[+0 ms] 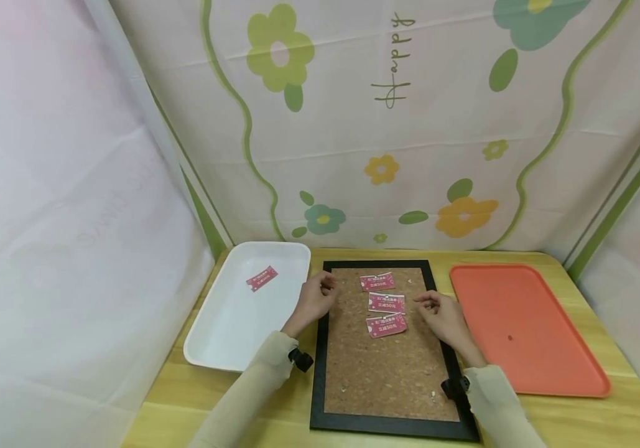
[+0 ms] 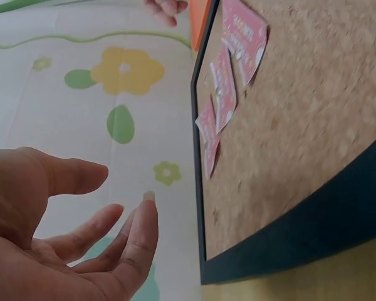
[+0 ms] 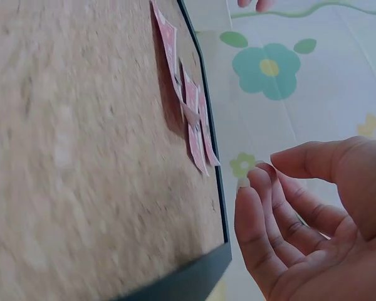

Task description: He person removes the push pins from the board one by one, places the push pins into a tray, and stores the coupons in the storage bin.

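A black-framed corkboard (image 1: 378, 379) lies on the table with three pink paper coupons (image 1: 386, 303) in a column on its upper half. Small pale spots at their top edges look like pins or clips, too small to tell. My left hand (image 1: 318, 300) hovers over the board's left edge; in the left wrist view its fingers (image 2: 144, 241) are loosely bent, thumb apart, holding nothing. Over the board's right side is my right hand (image 1: 444, 318), its thumb close to the bent fingers (image 3: 250, 232) with nothing seen between them. Neither hand touches the coupons.
Left of the board stands a white tray (image 1: 230, 330) with one more pink coupon (image 1: 262, 279) inside. An orange-red tray (image 1: 532, 330) lies to the right. Behind the wooden table (image 1: 157, 404) hangs a flower-patterned curtain (image 1: 353, 130). Small pale bits (image 1: 433, 394) dot the lower cork.
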Action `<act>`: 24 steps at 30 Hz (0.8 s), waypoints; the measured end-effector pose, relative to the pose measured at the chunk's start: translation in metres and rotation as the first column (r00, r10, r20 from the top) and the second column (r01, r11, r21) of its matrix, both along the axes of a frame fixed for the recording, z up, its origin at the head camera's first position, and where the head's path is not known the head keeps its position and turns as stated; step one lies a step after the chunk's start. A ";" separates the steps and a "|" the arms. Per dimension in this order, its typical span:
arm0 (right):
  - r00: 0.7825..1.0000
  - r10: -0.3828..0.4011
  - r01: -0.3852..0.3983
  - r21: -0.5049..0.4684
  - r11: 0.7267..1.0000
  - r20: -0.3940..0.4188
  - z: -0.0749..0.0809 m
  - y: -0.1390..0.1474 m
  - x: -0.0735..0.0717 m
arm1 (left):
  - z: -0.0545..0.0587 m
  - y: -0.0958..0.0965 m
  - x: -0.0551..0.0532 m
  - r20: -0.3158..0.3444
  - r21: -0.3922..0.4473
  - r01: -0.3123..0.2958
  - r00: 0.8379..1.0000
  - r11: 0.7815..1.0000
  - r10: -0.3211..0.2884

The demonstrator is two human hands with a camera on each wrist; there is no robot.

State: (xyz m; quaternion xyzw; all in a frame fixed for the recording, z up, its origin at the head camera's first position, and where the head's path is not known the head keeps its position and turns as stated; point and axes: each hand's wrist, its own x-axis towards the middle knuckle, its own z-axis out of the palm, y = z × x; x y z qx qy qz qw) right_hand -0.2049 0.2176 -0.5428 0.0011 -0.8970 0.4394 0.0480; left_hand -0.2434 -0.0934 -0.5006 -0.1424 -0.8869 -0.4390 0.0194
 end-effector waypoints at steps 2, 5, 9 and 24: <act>1.000 -0.005 0.006 -0.028 1.000 0.023 -0.002 -0.004 0.000 | -0.001 0.003 0.003 0.010 -0.012 0.025 1.000 1.000 -0.025; 0.999 -0.002 0.005 -0.074 0.997 0.045 -0.004 -0.009 -0.001 | -0.005 0.006 0.005 0.030 0.000 0.057 0.998 0.998 -0.057; 0.999 0.004 0.000 -0.096 0.995 0.041 -0.008 -0.014 -0.001 | -0.014 0.009 0.005 0.053 0.027 0.071 0.996 0.997 -0.072; 0.994 0.071 -0.050 -0.241 0.969 0.078 -0.010 -0.028 -0.001 | -0.034 0.036 0.015 0.168 0.039 0.071 0.983 0.997 -0.076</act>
